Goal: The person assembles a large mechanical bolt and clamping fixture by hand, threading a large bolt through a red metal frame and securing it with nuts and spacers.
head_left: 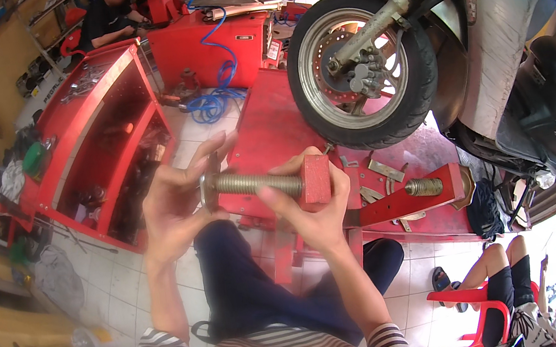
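The thick threaded metal screw [256, 184] is held in the air before the person's body, lying nearly level, and probably it is raised like this so that both its ends can be seen. The right hand [320, 226] is closed around the red-painted square block [318, 177] at one end, with the thumb along the thread; this grip seems chosen to keep the block from turning. The left hand [170, 200] is open, its fingers spread around the flat round metal disc [207, 193] at the other end, perhaps to let it turn freely; because of blur, I cannot tell if they touch. Below, to the right, a similar threaded piece [424, 186] sits in a red metal arm [393, 208].
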The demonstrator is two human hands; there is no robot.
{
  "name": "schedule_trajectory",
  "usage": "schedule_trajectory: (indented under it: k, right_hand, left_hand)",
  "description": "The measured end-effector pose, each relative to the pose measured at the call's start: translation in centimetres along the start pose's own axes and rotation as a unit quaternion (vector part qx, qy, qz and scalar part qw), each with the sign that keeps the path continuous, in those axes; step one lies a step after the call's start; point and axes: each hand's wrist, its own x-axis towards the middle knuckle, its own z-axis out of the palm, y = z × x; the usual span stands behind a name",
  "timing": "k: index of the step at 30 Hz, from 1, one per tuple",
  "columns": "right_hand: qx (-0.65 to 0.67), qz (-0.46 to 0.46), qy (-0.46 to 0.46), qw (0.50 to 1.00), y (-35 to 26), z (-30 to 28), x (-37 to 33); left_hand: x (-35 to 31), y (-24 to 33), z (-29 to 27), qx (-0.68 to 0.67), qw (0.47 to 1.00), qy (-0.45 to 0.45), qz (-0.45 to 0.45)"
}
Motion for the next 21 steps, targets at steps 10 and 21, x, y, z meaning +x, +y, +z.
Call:
schedule_trajectory:
  k: [10, 21]
  right_hand:
    - [0.012, -0.045, -0.014, 0.999, 0.7, -0.2, 0.2]
    - [-0.007, -0.036, -0.004, 0.999, 0.4, 0.1, -0.5]
  left_hand:
    - [-1.1, 2.9, 0.7, 0.018, 0.995, 0.063, -0.079]
    - [-0.2, 1.4, 1.6, -0.058, 0.992, 0.104, -0.050]
